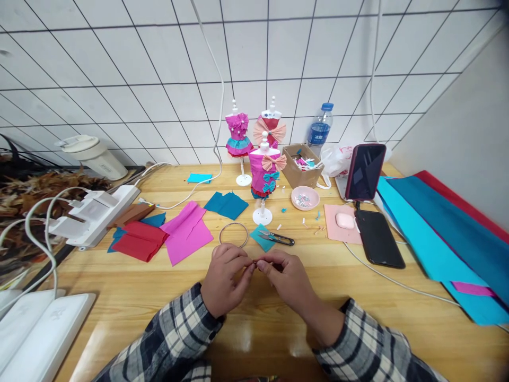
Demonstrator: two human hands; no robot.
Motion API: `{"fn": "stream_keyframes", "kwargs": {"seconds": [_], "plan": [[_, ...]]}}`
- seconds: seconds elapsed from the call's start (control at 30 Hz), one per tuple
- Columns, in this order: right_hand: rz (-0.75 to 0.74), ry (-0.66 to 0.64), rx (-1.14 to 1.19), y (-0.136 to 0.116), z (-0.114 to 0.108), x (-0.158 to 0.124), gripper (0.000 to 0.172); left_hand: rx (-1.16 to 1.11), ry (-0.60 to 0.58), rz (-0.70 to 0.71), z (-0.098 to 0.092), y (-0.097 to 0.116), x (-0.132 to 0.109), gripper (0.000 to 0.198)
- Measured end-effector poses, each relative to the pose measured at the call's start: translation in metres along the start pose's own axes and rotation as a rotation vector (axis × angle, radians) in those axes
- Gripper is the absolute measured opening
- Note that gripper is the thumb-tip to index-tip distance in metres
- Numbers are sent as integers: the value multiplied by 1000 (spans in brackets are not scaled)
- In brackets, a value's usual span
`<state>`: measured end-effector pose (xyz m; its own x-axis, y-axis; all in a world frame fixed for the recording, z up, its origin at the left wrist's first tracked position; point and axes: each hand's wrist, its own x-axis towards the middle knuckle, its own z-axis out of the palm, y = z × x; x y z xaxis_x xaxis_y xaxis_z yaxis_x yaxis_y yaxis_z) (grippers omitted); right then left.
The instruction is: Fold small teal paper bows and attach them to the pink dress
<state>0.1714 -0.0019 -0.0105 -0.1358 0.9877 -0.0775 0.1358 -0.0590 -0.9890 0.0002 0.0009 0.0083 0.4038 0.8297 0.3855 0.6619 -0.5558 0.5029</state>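
My left hand (230, 277) and my right hand (287, 276) meet fingertip to fingertip over the table. Both are closed in a pinch on something small and dark between them, too hidden to name. Just beyond the fingers lie a thin metal ring (220, 233), a teal paper square (260, 240) and black thread snips (283, 239) partly on that square. Behind these stands a small white dress form (262, 216) in a magenta paper dress (258, 168) with a peach bow (274, 162) and teal bows (271, 181).
Two more dressed forms (238, 139) stand by the tiled wall. Crepe paper pieces, magenta (189, 236) and red (141, 241), lie left. A pink bowl (305, 206), cardboard box (294, 174), water bottle (320, 130), phones (379, 239) and paper rolls (421, 233) are right. A power strip (97, 217) sits left.
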Motion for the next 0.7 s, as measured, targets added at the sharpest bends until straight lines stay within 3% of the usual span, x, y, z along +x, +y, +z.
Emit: {"fn": "stream_keyframes", "kwargs": {"seconds": [0.33, 0.7], "plan": [[-192, 46, -94, -2, 3, -6, 16, -49, 0, -25, 0, -5, 0, 18], [-235, 66, -123, -1, 2, -6, 15, -118, -14, 19, -1, -5, 1, 14]]}}
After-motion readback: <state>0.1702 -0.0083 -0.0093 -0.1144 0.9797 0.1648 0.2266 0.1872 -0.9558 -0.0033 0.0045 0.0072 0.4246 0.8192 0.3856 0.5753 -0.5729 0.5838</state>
